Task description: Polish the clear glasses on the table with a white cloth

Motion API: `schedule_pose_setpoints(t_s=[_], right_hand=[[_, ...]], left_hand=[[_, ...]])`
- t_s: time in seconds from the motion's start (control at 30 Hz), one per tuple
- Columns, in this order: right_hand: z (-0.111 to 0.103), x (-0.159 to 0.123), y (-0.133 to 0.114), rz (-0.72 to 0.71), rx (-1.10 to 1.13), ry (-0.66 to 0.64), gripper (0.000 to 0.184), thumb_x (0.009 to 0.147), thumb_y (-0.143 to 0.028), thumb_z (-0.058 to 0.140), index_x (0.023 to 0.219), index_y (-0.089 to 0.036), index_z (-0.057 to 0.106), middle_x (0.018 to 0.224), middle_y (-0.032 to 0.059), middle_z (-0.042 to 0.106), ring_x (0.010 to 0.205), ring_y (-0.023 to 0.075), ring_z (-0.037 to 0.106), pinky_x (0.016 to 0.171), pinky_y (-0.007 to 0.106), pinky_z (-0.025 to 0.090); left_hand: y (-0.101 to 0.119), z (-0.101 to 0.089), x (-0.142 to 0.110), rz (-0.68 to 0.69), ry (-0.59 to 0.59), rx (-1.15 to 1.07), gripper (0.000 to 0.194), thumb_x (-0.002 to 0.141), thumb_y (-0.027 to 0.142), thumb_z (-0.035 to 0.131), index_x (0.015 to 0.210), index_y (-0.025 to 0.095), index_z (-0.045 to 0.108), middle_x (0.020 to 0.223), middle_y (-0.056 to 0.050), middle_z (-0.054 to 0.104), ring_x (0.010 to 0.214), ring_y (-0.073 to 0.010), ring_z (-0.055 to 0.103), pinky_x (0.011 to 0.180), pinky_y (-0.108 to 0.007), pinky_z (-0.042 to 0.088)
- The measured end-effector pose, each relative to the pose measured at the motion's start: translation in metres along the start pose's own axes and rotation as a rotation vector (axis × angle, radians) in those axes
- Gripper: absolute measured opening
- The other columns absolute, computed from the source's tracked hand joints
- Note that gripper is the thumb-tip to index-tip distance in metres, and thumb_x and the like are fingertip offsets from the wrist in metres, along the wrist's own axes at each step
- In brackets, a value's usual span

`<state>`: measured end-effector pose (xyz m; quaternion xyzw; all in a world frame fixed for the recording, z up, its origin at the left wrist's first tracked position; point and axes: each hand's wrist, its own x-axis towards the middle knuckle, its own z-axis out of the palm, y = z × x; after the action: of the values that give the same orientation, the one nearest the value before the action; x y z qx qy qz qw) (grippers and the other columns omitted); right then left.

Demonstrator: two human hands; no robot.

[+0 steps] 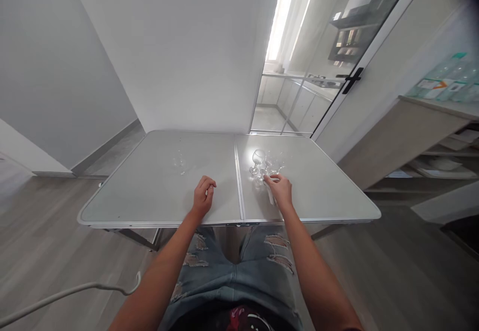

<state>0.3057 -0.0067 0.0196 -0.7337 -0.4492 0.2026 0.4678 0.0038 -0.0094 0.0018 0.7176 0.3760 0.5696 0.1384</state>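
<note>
A clear stemmed wine glass (258, 157) stands upright on the right half of the folding table (123, 191). Close around it are several more clear glasses (276, 160), their outlines faint against the pale top. My right hand (281, 190) pinches at a glass (259, 179) at the near side of this cluster; which part it grips is hard to make out. Something white, like a cloth or paper (271, 196), shows beneath that palm. Left of the table's seam, my left hand (204, 195) hovers with fingers curled together and nothing visible in them. Farther left is another faint clear glass (180, 161).
A metal seam (238, 176) divides the tabletop. Behind it rise a white wall (179, 57) and a glazed door (295, 82) with a black handle (352, 80). At right, a shelf unit (430, 121) carries plastic bottles (445, 79). A white cable (86, 287) hangs at lower left.
</note>
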Motion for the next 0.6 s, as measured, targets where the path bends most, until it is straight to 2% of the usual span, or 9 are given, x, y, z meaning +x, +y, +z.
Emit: schedule_pose_setpoints(t_s=[0.03,0.1,0.2,0.27,0.33,0.4,0.47,0.53,0.6], right_hand=[[-0.003,-0.009,0.000,0.039,0.124,-0.002,0.046,0.070,-0.057,0.071,0.089,-0.016,0.074,0.077,0.0093,0.075,0.072,0.0243,0.068,0.068,0.031,0.050],[-0.010,-0.028,0.001,0.213,0.464,-0.091,0.044,0.074,-0.057,0.067,0.090,-0.016,0.072,0.078,0.0075,0.075,0.062,0.0202,0.065,0.059,0.030,0.050],[-0.021,-0.059,0.002,0.509,0.928,-0.436,0.045,0.082,-0.056,0.058,0.102,-0.018,0.069,0.091,0.0082,0.076,0.051,0.0150,0.058,0.051,0.030,0.050],[-0.029,-0.078,0.001,0.593,1.160,-0.612,0.052,0.087,-0.059,0.051,0.116,-0.018,0.067,0.110,0.0117,0.073,0.061,0.0163,0.064,0.061,0.034,0.057],[-0.037,-0.093,-0.001,0.620,1.298,-0.687,0.062,0.088,-0.067,0.047,0.125,-0.020,0.063,0.124,0.0132,0.069,0.076,0.0190,0.069,0.074,0.039,0.060],[-0.042,-0.105,-0.005,0.633,1.352,-0.708,0.068,0.087,-0.072,0.048,0.126,-0.019,0.063,0.128,0.0141,0.067,0.092,0.0226,0.071,0.087,0.042,0.059],[-0.043,-0.112,-0.010,0.630,1.353,-0.716,0.063,0.085,-0.068,0.055,0.122,-0.018,0.065,0.126,0.0148,0.068,0.109,0.0261,0.068,0.097,0.044,0.055],[-0.040,-0.116,-0.014,0.609,1.326,-0.739,0.046,0.084,-0.049,0.066,0.118,-0.019,0.066,0.123,0.0136,0.069,0.118,0.0276,0.064,0.101,0.045,0.053],[-0.034,-0.119,-0.015,0.602,1.294,-0.768,0.040,0.077,-0.029,0.071,0.117,-0.021,0.067,0.119,0.0101,0.072,0.116,0.0280,0.066,0.098,0.046,0.055]], left_hand=[[0.000,-0.001,-0.001,0.003,0.057,0.021,0.022,0.099,0.024,0.041,0.084,0.019,0.057,0.081,-0.004,0.053,0.077,-0.0171,0.052,0.071,-0.030,0.042],[0.000,-0.004,-0.001,-0.038,0.208,0.089,0.023,0.099,0.024,0.040,0.084,0.019,0.056,0.080,-0.003,0.053,0.077,-0.0172,0.052,0.073,-0.031,0.042],[-0.005,-0.011,0.004,-0.182,0.460,0.213,0.021,0.100,0.026,0.040,0.092,0.018,0.058,0.087,-0.005,0.055,0.081,-0.0171,0.053,0.073,-0.030,0.042],[-0.013,-0.019,0.010,-0.269,0.591,0.289,0.016,0.098,0.029,0.046,0.100,0.018,0.058,0.096,-0.006,0.055,0.084,-0.0173,0.053,0.076,-0.031,0.043],[-0.026,-0.028,0.016,-0.337,0.677,0.361,0.023,0.094,0.034,0.056,0.110,0.018,0.055,0.108,-0.009,0.054,0.092,-0.0189,0.053,0.086,-0.035,0.045],[-0.041,-0.038,0.023,-0.394,0.699,0.406,0.045,0.086,0.040,0.069,0.120,0.017,0.049,0.119,-0.012,0.051,0.103,-0.0221,0.053,0.098,-0.042,0.042],[-0.056,-0.045,0.029,-0.448,0.654,0.396,0.066,0.077,0.045,0.078,0.126,0.017,0.044,0.126,-0.015,0.049,0.113,-0.0260,0.052,0.104,-0.046,0.040],[-0.070,-0.048,0.034,-0.495,0.574,0.340,0.075,0.072,0.047,0.082,0.128,0.017,0.041,0.128,-0.017,0.050,0.120,-0.0289,0.052,0.106,-0.047,0.040],[-0.079,-0.049,0.040,-0.527,0.523,0.280,0.078,0.071,0.048,0.083,0.129,0.018,0.040,0.127,-0.017,0.054,0.122,-0.0297,0.054,0.104,-0.047,0.042]])
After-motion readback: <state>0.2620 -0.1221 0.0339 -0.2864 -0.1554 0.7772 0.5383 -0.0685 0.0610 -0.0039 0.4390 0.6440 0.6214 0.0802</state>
